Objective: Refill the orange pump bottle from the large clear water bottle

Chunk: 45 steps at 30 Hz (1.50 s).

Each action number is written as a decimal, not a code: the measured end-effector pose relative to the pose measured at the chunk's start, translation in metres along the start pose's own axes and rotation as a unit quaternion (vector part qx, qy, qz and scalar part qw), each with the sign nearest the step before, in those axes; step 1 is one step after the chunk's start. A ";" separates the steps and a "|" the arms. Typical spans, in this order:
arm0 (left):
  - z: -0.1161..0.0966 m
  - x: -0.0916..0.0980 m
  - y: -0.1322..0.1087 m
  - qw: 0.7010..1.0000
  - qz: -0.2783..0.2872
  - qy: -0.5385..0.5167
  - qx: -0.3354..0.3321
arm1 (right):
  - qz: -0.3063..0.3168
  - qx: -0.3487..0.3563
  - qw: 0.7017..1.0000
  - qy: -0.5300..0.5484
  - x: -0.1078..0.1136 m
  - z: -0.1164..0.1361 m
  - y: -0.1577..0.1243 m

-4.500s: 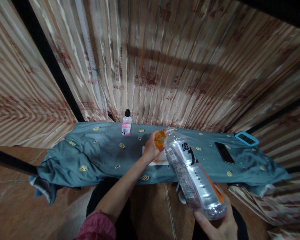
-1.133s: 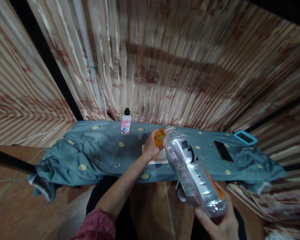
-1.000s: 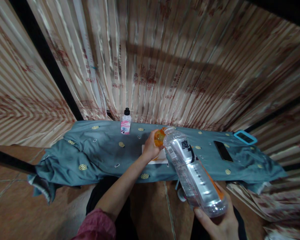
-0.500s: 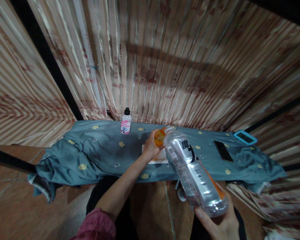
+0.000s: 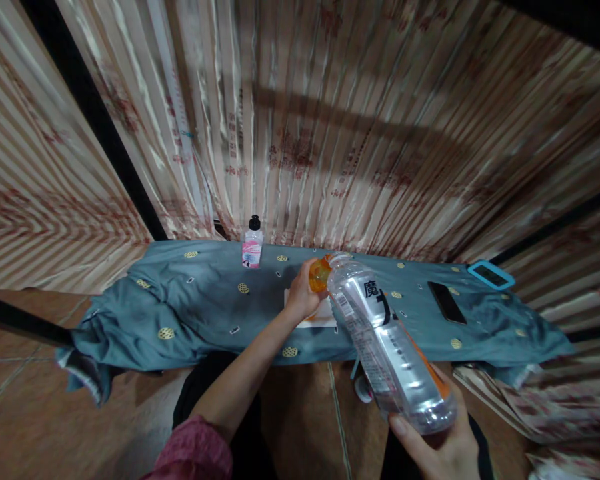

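A large clear plastic bottle (image 5: 385, 340) with a silver and orange label slants across the view, its neck up and to the left. My right hand (image 5: 443, 443) is closed around its base. At the neck end, my left hand (image 5: 303, 293) grips a small orange see-through piece (image 5: 320, 274). It touches or nearly touches the bottle's mouth; whether it is a cap or a small container I cannot tell. Under my left hand lies a white sheet (image 5: 325, 319), partly covered by the hand and bottle, with an orange mark on it.
A green-grey patterned cloth (image 5: 205, 310) covers the narrow table. On it stand a small bottle with a black cap and pink label (image 5: 252, 247), a black phone (image 5: 447, 303) and a blue-framed device (image 5: 491, 274). Striped curtains (image 5: 300, 133) and dark poles (image 5: 95, 127) surround it.
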<state>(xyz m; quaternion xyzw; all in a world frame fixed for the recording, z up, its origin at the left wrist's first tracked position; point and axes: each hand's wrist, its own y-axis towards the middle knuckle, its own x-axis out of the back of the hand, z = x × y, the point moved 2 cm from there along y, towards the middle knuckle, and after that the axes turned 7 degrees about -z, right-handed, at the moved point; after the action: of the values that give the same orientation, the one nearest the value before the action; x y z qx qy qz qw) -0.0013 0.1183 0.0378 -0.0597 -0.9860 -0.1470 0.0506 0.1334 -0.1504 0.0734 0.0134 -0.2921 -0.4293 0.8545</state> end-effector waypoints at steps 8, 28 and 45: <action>-0.002 0.001 0.000 1.000 0.004 -0.007 0.006 | -0.009 0.001 1.000 0.010 -0.001 0.009 -0.003; -0.003 0.000 0.000 1.000 -0.003 -0.009 0.012 | -0.029 -0.057 0.997 0.053 -0.007 0.025 -0.008; 0.000 0.000 0.000 1.000 0.001 -0.005 0.007 | -0.050 -0.092 0.992 0.067 -0.013 0.047 -0.015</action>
<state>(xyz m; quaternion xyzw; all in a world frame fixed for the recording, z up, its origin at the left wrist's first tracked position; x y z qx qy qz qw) -0.0011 0.1186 0.0374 -0.0612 -0.9872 -0.1394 0.0467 0.0929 -0.1396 0.1019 -0.0218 -0.1920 -0.4951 0.8471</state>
